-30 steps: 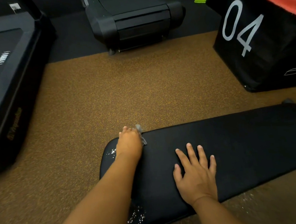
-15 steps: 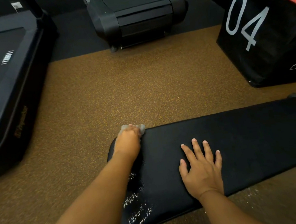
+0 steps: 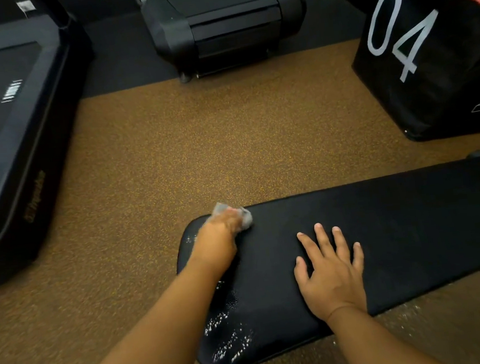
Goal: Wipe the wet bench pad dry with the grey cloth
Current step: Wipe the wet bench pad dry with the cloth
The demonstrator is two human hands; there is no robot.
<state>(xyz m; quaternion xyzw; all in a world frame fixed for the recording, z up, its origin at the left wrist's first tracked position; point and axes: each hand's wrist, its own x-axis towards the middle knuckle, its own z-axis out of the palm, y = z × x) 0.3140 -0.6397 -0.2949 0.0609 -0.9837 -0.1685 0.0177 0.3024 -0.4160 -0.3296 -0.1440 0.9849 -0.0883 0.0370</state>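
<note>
Droplets glisten on the bench pad's near left end, beside the left forearm; they could easily be missed. Left hand clutches the bunched grey cloth at the far left corner. Right hand lies flat, fingers spread, possibly blocking strokes. Treadmills and a numbered box stand well apart.
</note>
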